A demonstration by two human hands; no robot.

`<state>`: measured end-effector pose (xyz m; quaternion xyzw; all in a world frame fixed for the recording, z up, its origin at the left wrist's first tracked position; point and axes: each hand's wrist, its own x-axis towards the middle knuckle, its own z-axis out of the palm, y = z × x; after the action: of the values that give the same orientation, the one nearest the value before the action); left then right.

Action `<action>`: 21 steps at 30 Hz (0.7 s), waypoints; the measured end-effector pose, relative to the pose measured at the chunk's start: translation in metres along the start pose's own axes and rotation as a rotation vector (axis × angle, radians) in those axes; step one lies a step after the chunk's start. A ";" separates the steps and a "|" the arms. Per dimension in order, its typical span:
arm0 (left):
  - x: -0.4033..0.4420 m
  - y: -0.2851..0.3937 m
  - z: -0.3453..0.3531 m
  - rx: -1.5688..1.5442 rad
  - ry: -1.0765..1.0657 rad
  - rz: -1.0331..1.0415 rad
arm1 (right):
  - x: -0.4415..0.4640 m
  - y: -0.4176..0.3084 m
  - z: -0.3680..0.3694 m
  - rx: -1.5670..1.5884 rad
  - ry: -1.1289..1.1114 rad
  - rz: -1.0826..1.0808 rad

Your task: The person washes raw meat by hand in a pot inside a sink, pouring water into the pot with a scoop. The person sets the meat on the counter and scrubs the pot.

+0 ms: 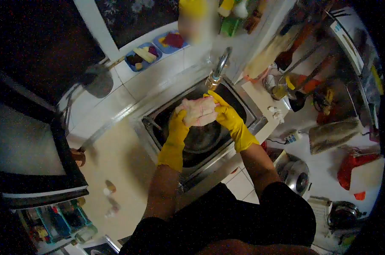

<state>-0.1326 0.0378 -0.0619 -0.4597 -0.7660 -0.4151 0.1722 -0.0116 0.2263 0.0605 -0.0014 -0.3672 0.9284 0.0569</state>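
Note:
A pale pinkish cloth (197, 112) is stretched between both hands, above the dark basin of the sink (196, 158) and just below the tap (216, 76). My left hand (178, 131), in a yellow rubber glove, grips its left side. On the right side, my right hand (227, 117), in a matching yellow glove, has its fingers closed on the cloth's edge. Beneath the cloth, a round dark pan or bowl (203, 142) is partly visible in the basin. Whether water runs from the tap cannot be made out.
Blue trays (143, 57) with sponges or similar items stand on the back ledge, beside a grey pot (98, 80). A glass jar (276, 87) and hanging utensils are at the right. Small bottles (109, 187) stand on the left counter (129, 170).

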 end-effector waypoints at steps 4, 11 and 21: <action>0.008 0.027 -0.016 0.040 0.185 -0.048 | 0.000 0.012 -0.006 -0.005 0.088 0.079; 0.010 0.004 0.004 -0.613 0.228 -0.399 | 0.008 0.021 -0.011 -0.276 0.154 0.290; 0.059 0.053 -0.028 0.289 -0.153 -0.541 | -0.005 0.077 -0.040 0.013 0.553 0.524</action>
<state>-0.1214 0.0610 0.0180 -0.2397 -0.9223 -0.2969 0.0611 -0.0134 0.1976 -0.0217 -0.3453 -0.3195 0.8783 -0.0857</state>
